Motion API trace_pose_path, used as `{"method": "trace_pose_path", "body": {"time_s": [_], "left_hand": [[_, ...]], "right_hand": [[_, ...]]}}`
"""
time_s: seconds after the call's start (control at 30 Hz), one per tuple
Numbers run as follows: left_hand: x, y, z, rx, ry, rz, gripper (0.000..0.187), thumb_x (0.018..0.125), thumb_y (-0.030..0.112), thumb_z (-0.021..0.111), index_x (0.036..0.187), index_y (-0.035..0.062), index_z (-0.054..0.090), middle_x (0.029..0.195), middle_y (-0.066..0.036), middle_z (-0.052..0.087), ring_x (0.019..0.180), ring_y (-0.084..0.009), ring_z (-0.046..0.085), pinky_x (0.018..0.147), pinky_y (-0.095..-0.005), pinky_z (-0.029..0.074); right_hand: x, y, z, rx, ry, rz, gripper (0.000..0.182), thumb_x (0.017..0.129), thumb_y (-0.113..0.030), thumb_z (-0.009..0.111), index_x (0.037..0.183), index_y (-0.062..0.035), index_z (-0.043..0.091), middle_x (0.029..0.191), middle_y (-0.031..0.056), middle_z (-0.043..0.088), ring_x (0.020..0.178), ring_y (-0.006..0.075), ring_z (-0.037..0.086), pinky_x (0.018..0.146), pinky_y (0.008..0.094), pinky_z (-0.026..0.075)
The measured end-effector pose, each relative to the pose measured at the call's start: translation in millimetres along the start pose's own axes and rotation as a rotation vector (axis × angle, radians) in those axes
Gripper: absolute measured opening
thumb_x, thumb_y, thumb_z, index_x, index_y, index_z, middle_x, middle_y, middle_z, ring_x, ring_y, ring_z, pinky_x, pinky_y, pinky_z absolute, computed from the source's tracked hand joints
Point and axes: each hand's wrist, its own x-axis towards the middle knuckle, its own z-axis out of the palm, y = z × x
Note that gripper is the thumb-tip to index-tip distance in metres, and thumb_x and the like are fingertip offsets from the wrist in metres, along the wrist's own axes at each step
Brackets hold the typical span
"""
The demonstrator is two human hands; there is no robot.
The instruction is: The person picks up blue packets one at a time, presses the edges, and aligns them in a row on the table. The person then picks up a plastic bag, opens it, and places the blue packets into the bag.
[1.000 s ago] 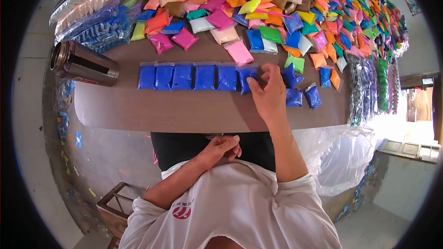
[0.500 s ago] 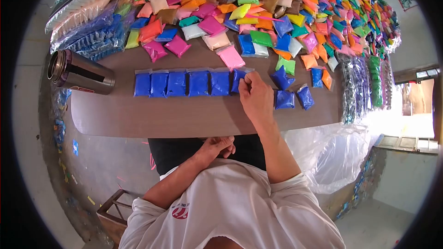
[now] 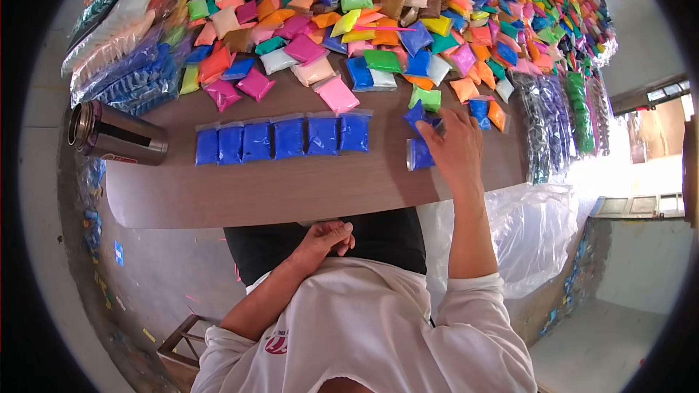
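Observation:
A row of several blue clay-like packets (image 3: 274, 140) in clear wrappers lies side by side on the brown table (image 3: 291, 189). Right of the row, my right hand (image 3: 457, 147) hovers over loose blue packets, thumb and fingers apart. One loose blue packet (image 3: 420, 154) shows beside the palm, and another blue packet (image 3: 415, 113) lies by the thumb tip. Whatever is directly beneath the palm is hidden. My left hand (image 3: 328, 238) rests in the lap below the table edge, fingers curled, with nothing visible in them.
A large heap of multicoloured packets (image 3: 393, 22) covers the back of the table. At the left stands a tilted-looking metal flask (image 3: 124, 135). Bundled packet strips (image 3: 542, 127) hang at the right edge, above a clear plastic sheet (image 3: 517, 240). Bagged packets (image 3: 135, 69) lie back left.
My right hand has let go of the row's last blue packet, which now lies flat in line, and has moved right to the loose blue packets. My left hand stays in the lap.

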Motion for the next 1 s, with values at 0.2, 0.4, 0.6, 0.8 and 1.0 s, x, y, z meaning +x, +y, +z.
{"method": "trace_pose_path", "body": {"time_s": [0.2,0.4,0.6,0.8,1.0], "left_hand": [[-1.7,-2.6,0.4,-0.008,0.007,0.028,0.037,0.092,0.041,0.06,0.071,0.0114,0.056,0.076,-0.005,0.061,0.061,-0.0087,0.048,0.06,-0.024,0.039],[-4.7,-3.1,-2.4,-0.033,0.017,0.035,0.038,0.092,0.042,0.059,0.071,0.0106,0.056,0.074,-0.005,0.061,0.061,-0.0092,0.049,0.059,-0.024,0.038],[-3.0,-3.3,-2.2,-0.04,0.011,0.044,0.038,0.093,0.042,0.059,0.072,0.0103,0.056,0.076,-0.006,0.06,0.061,-0.0096,0.048,0.06,-0.0242,0.038],[-4.2,-3.1,-4.7,-0.031,-0.038,0.081,0.044,0.094,0.048,0.053,0.073,0.0097,0.054,0.078,-0.007,0.059,0.064,-0.0106,0.047,0.062,-0.0247,0.038],[-6.0,4.4,-0.2,-0.019,-0.148,0.054,0.061,0.096,0.062,0.033,0.081,0.0075,0.055,0.088,-0.011,0.058,0.067,-0.0129,0.047,0.07,-0.0282,0.041]], "right_hand": [[4.8,7.2,10.2,0.321,-0.22,0.226,0.033,0.079,-0.03,0.073,0.094,-0.0014,0.064,0.093,0.016,0.065,0.086,0.0331,0.06,0.078,0.0429,0.047],[1.1,2.5,15.0,0.059,-0.14,0.107,0.035,0.079,-0.032,0.072,0.097,-0.0024,0.063,0.094,0.0162,0.064,0.091,0.0346,0.058,0.081,0.0438,0.044],[7.9,-4.9,13.0,0.122,-0.259,0.181,0.032,0.075,-0.025,0.076,0.093,-0.0025,0.061,0.092,0.0143,0.063,0.092,0.0337,0.058,0.081,0.0437,0.044],[-6.7,-27.9,-7.5,0.614,-0.217,0.157,0.023,0.07,-0.007,0.075,0.084,-0.0045,0.057,0.083,0.0101,0.062,0.08,0.0308,0.057,0.069,0.0383,0.046],[-42.6,-59.1,-5.5,0.67,-0.117,-0.264,0.027,0.062,0.006,0.068,0.082,-0.0064,0.056,0.106,0.0122,0.062,0.093,0.0331,0.059,0.077,0.0393,0.049]]}}
